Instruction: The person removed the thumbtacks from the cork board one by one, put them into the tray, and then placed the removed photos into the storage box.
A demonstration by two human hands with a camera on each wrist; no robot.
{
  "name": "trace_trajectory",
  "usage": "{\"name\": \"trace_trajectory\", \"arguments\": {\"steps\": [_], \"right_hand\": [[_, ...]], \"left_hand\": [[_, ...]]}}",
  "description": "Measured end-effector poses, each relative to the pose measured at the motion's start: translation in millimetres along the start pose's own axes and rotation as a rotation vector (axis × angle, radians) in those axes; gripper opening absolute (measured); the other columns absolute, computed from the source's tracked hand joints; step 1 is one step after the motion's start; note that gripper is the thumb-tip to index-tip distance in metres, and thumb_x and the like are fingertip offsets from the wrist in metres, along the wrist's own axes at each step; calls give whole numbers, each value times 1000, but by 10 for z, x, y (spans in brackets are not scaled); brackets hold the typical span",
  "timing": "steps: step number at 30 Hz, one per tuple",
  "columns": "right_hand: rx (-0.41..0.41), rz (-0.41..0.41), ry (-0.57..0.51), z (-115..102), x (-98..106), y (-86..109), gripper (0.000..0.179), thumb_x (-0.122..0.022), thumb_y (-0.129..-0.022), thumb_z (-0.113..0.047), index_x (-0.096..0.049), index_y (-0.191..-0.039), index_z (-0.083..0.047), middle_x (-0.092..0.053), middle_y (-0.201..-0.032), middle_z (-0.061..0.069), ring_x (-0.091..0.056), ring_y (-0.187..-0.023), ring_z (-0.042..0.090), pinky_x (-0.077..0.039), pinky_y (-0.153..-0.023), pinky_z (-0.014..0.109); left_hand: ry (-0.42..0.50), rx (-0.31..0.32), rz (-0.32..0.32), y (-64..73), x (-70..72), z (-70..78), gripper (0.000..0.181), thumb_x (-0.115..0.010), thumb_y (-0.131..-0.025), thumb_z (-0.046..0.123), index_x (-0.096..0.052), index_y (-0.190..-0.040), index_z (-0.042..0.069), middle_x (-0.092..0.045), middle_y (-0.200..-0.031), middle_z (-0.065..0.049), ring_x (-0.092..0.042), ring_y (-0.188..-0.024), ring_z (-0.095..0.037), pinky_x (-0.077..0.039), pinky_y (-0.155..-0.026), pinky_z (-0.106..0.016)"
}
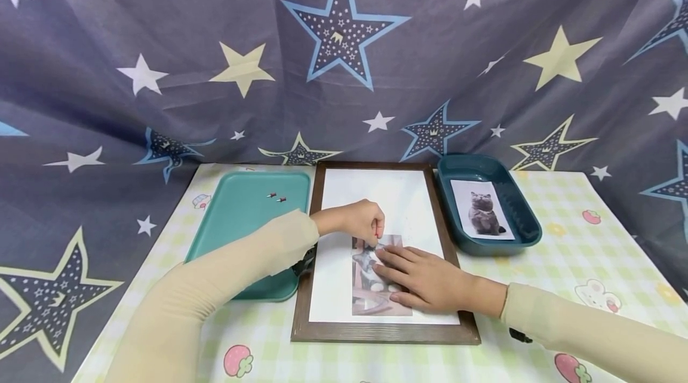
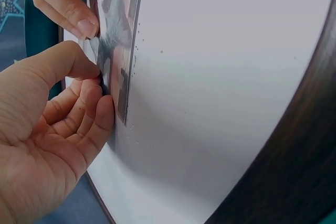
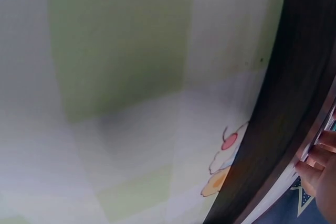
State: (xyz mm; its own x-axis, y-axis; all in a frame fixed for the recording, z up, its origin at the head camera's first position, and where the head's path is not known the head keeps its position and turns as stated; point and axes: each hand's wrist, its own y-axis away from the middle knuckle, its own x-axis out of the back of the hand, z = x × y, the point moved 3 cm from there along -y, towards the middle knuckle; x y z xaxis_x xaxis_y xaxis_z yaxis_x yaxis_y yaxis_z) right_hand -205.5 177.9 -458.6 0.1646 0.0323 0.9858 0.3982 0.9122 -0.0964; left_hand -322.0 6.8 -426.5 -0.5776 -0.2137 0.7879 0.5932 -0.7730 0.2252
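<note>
Head view puts a green tray [image 1: 252, 210], with two spare pins [image 1: 281, 199] on it, left of both hands. Next comes the left hand [image 1: 355, 220], curled, thumb and fingers apparently pinching a red pin [image 1: 377, 234] at the top edge of the photo [image 1: 376, 306], which lies beneath the hands on a framed white board [image 1: 330, 263]. The right hand [image 1: 430, 280] rests fingers extended across the photo, gripping nothing; beyond it, rightward, a dark teal bin [image 1: 497, 247] holds a cat print [image 1: 485, 215]. Pinning that edge seems the current step; the next move probably calls for firm downward pressure, sheet steadied. Left wrist view adds dark specks [image 2: 161, 52] beside the photo, but hides the pin; right wrist view mostly shows the counter [image 3: 121, 145].
</note>
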Motion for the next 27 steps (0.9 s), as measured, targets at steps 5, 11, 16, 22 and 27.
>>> {"name": "trace_trajectory", "arguments": {"steps": [5, 11, 16, 22, 27], "right_hand": [[-4, -10, -9, -7, 3, -3, 59, -42, -108, -47, -39, -158, -15, -38, -164, 10, -39, -150, 28, -42, -117, 46], [4, 9, 1, -5, 14, -1, 59, -43, -108, -46, -40, -157, -15, -39, -163, 11, -40, -149, 29, -44, -116, 46], [10, 22, 5, 0, 15, -4, 59, -44, -107, -47, -41, -157, -15, -40, -162, 12, -41, -149, 30, -45, -115, 46], [7, 11, 0, 0, 3, -7, 59, -42, -108, -46, -40, -157, -15, -39, -163, 11, -40, -149, 29, -44, -116, 46], [0, -3, -4, 5, -8, -1, 59, -41, -108, -47, -39, -158, -15, -37, -164, 11, -39, -150, 29, -43, -117, 47]], "left_hand": [[-7, -10, -4, 6, 0, 0, 6, -75, -81, 3, -70, -79, 6, -62, -65, 6, -53, -54, -1, -44, -54, -12], [-27, -28, -2, 9, 9, 15, 5, -75, -83, 5, -71, -81, 4, -62, -65, 6, -52, -54, -1, -43, -54, -11], [-27, -26, 0, 2, 8, 2, 6, -75, -84, 6, -70, -81, 5, -61, -63, 6, -52, -52, -1, -43, -53, -12], [-9, -23, -5, 13, 3, -8, 7, -75, -85, 5, -69, -81, 4, -61, -61, 6, -54, -50, -1, -43, -52, -12], [1, -13, -11, 26, 13, -1, 7, -76, -82, 4, -69, -84, 4, -62, -66, 6, -53, -55, -1, -43, -54, -12]]}}
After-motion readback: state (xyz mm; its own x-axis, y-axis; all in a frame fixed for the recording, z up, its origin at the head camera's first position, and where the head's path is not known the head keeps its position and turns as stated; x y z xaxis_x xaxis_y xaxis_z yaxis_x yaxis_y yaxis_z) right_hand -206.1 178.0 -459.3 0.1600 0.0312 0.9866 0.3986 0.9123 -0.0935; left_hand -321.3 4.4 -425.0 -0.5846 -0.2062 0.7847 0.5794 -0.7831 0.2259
